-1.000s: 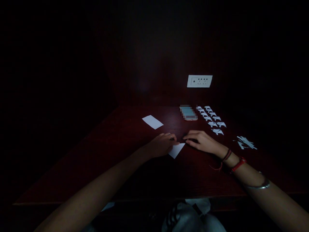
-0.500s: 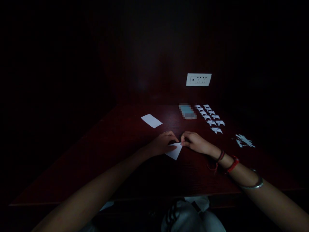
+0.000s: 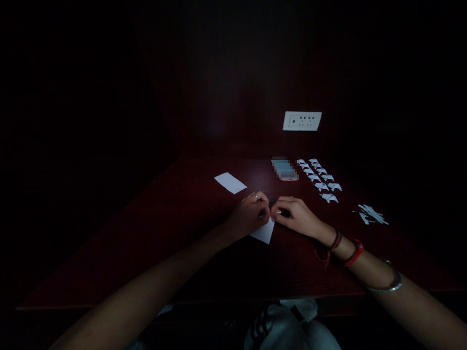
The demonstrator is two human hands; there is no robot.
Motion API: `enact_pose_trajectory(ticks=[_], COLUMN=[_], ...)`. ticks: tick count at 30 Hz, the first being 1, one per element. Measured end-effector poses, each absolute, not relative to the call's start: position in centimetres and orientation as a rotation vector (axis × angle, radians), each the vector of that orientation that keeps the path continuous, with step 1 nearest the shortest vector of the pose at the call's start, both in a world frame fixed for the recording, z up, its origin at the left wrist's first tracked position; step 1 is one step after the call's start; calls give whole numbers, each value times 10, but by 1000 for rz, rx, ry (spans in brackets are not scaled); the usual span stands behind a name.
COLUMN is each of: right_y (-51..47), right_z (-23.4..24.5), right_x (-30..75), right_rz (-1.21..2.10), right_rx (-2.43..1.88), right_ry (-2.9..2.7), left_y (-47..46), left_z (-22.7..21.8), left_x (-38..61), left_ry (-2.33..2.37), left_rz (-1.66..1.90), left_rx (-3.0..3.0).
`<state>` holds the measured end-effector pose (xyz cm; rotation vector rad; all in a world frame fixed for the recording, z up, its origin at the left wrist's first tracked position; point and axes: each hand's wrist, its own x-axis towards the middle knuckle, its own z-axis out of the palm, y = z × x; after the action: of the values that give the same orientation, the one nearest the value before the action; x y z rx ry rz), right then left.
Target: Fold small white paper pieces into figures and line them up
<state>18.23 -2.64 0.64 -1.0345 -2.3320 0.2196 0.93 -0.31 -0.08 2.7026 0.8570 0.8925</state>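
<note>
A white piece of paper lies at the middle of the dark red table, its lower corner pointing toward me. My left hand, with a ring on one finger, is closed in a pinch on the paper's upper edge and covers its left part. Close beside it, my right hand pinches the same paper near its upper right corner; a small white bit shows between thumb and fingers. The fingertips of both hands almost meet. A flat white sheet lies just beyond my left hand.
Folded white paper pieces stand in two rows at the right back. Nearer lies a pile of thin paper strips. A phone, blurred out, rests left of the rows. On the wall is a white socket panel.
My left hand's fingers have curled from lying over the paper into a pinch beside my right hand. My right hand still pinches the paper's edge. The view has shifted slightly.
</note>
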Motion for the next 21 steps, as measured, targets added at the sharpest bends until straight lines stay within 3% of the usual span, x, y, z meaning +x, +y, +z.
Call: enact_pose_trajectory(ticks=[13, 21], right_y=[-11, -22], right_z=[8, 11], right_x=[213, 192], right_rz=[132, 244], right_rx=[-1150, -967], right_ry=[-2297, -2386], left_y=[8, 6], left_z=[-8, -2], left_x=[-4, 0], left_ry=[878, 836], left_rz=[844, 828], left_rx=[2638, 2632])
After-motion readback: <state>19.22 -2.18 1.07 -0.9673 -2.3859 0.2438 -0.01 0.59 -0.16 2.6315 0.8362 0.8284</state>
